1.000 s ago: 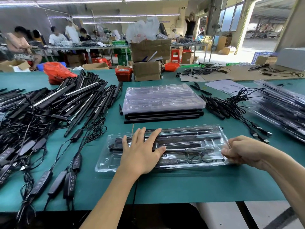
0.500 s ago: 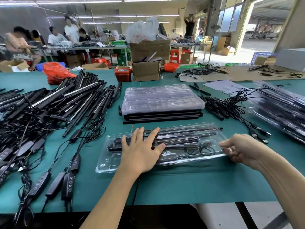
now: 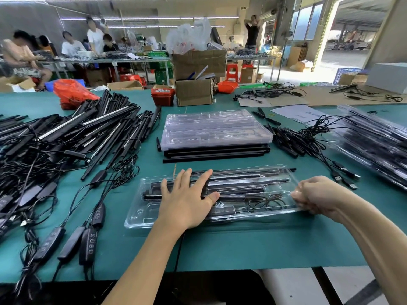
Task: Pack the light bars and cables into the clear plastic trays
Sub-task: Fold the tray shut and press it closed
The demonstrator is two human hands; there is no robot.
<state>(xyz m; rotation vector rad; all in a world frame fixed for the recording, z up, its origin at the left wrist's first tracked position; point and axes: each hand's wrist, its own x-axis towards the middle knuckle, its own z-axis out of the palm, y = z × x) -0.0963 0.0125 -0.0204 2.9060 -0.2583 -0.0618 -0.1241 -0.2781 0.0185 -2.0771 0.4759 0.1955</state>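
Near the front of the green table lies our clear plastic tray, filled with black light bars and a coiled cable. Our left hand presses flat on it, fingers spread. Our right hand curls around the tray's right end, gripping it.
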